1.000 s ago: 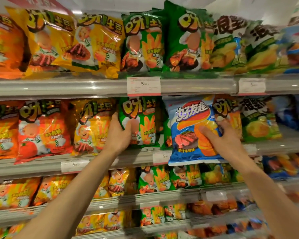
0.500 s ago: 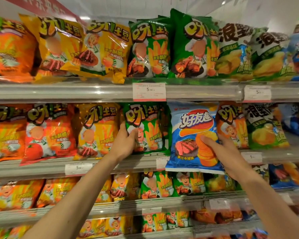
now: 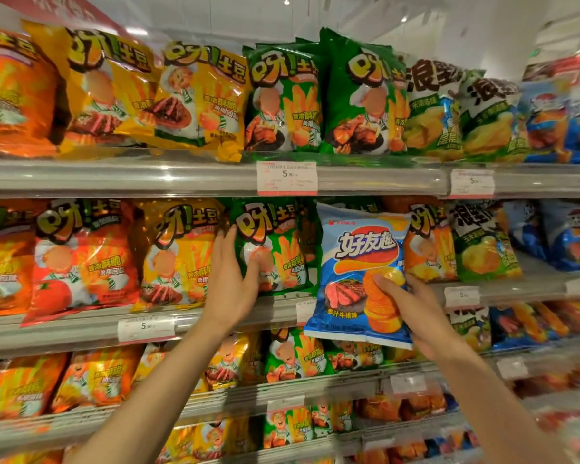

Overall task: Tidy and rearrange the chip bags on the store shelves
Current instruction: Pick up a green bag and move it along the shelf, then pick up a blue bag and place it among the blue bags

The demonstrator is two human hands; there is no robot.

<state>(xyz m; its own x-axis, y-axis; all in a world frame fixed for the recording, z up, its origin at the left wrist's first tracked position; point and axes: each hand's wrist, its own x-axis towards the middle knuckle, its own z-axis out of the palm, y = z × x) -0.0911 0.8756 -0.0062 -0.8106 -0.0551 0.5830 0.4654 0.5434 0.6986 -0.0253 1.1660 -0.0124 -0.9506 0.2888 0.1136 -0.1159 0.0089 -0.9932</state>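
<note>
Grey metal store shelves (image 3: 181,177) run in tiers across a retail aisle, their front rails carrying white price labels (image 3: 286,177) edged in red. Above, a white ceiling (image 3: 449,18) holds small bright lights. A red sign (image 3: 64,10) hangs at upper left.

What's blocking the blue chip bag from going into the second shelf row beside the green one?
The row looks full there. The right hand holds the blue chip bag in front of the shelf edge; the green chip bag, gripped by the left hand, and an orange bag flank it, with no open gap visible behind.
</note>
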